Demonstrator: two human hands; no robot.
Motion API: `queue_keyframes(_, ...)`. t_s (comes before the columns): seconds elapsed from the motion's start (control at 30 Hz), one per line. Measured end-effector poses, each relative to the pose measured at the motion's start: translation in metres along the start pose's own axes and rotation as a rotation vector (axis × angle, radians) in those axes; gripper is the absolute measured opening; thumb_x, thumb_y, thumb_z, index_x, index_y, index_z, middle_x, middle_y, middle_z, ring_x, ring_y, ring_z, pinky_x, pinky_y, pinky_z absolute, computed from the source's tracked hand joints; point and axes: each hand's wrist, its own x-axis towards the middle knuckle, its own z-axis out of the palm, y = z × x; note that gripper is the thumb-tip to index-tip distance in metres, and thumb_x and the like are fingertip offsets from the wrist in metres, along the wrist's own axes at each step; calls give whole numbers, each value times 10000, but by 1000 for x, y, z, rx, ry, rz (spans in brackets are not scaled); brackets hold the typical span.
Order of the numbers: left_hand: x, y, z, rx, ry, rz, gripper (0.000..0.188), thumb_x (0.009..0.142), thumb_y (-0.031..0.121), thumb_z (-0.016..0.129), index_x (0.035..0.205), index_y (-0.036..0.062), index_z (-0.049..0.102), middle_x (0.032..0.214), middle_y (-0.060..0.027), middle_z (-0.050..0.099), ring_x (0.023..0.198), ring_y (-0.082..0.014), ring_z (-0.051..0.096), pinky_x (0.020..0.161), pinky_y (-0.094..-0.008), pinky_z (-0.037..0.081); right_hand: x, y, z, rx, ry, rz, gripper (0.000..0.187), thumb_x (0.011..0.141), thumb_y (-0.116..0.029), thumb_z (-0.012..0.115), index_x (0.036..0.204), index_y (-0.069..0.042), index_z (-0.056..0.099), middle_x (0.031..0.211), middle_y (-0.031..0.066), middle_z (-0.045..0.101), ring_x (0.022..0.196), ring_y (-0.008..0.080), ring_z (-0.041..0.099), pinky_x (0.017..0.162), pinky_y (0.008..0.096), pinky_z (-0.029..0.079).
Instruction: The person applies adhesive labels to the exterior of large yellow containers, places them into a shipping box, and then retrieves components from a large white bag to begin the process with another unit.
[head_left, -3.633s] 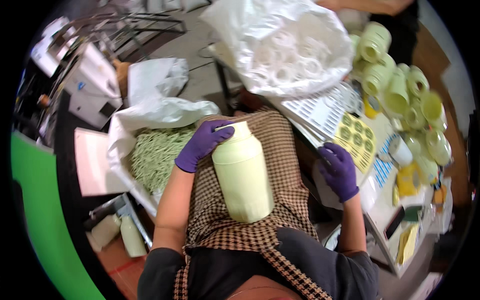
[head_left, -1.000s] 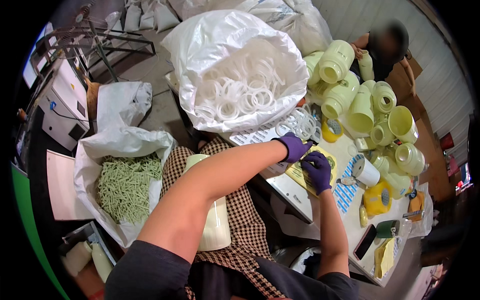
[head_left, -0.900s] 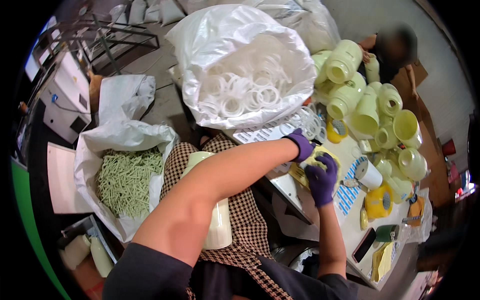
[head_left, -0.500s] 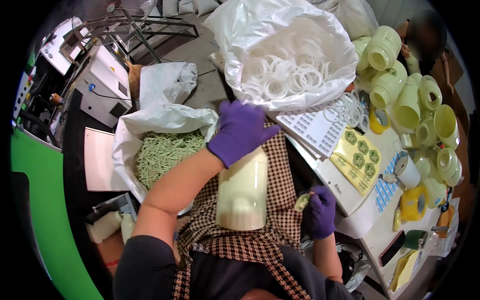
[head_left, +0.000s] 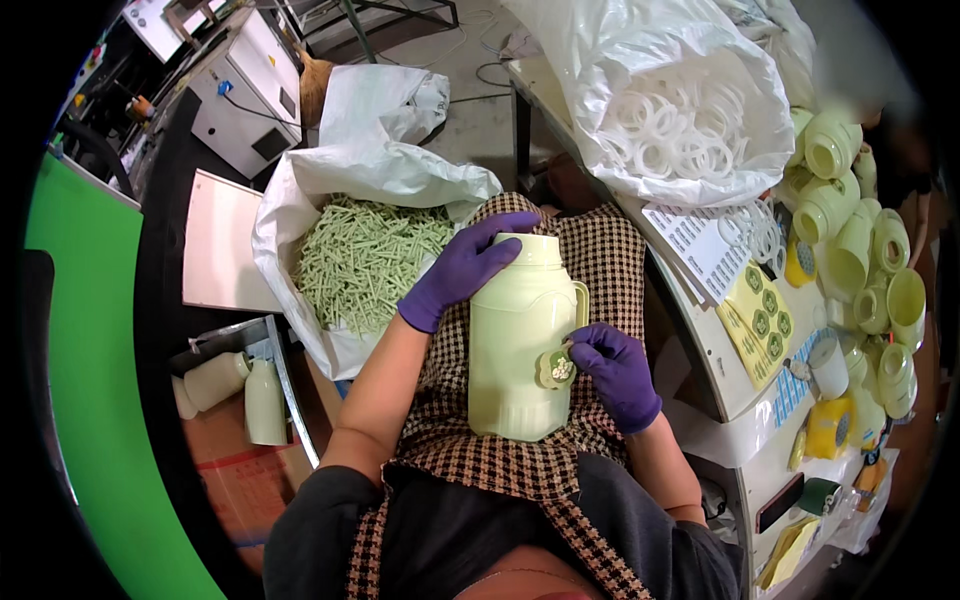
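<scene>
A pale green plastic jug point(head_left: 512, 320) with a side handle point(head_left: 581, 303) rests on my lap, over a checked apron point(head_left: 500, 468). My left hand point(head_left: 462, 268), in a purple glove, is closed round the jug's neck at the top. Low on the jug's right side, a small green flower-patterned sticker point(head_left: 556, 369) lies against or just in front of the wall; I cannot tell whether it sticks. My right hand point(head_left: 618, 375), also gloved in purple, pinches the sticker's edge between thumb and fingertips.
A white sack of green strips point(head_left: 370, 255) stands at my left. On the table at right lie a sack of clear rings point(head_left: 680, 130), sticker sheets point(head_left: 755, 325), tape rolls point(head_left: 828, 428) and several green jug bodies point(head_left: 850, 245). A box point(head_left: 275, 400) holds bottles.
The jug has turned so its handle now shows on the right. My right hand has brought the sticker inward to the jug's side. The view has shifted.
</scene>
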Motion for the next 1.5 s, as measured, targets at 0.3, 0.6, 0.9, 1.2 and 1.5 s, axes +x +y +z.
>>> queue_keyframes(0.3, 1, -12, -6, 71, 2, 2, 413, 1046, 247, 575, 1387, 14, 590, 1355, -109, 645, 1226, -177, 592, 1054, -341, 468, -1, -7, 5, -158, -19, 23, 134, 963, -85, 688, 1035, 26, 706, 896, 6, 697, 798, 62, 600, 737, 233, 501)
queue_keyframes(0.6, 5, -11, -2, 54, 3, -27, 392, 1042, 233, 579, 1372, 23, 604, 1335, -109, 655, 1207, -179, 602, 1044, -343, 475, 6, -13, 0, -175, -59, 34, 151, 972, -83, 676, 1072, 30, 693, 930, 18, 702, 840, 74, 618, 769, 242, 509)
queue_keyframes(0.9, 11, -10, 15, 258, 72, 37, 258, 1014, 150, 617, 1229, 15, 661, 1142, -104, 707, 1069, -179, 649, 955, -323, 503, -5, 55, 19, -839, 436, -526, 627, 864, -185, 754, 1425, -75, 497, 1210, 184, 559, 1015, 360, 578, 850, 431, 515)
queue_keyframes(1.2, 55, 40, 70, 1206, 16, 33, 327, 1023, 319, 552, 850, 53, 632, 777, -188, 670, 732, -400, 662, 662, -489, 516, -94, -1, -139, -1258, 816, -576, 441, 846, -103, 725, 1281, -114, 656, 1082, 147, 687, 977, 356, 658, 854, 457, 532)
queue_keyframes(1.5, 93, -17, 93, 1116, -15, 65, 240, 1001, 297, 563, 993, 61, 608, 947, -188, 673, 870, -396, 660, 756, -496, 519, -141, 7, -379, -1620, 813, 1, 409, 937, -86, 585, 1346, -103, 592, 1209, 181, 658, 1068, 389, 647, 916, 468, 534)
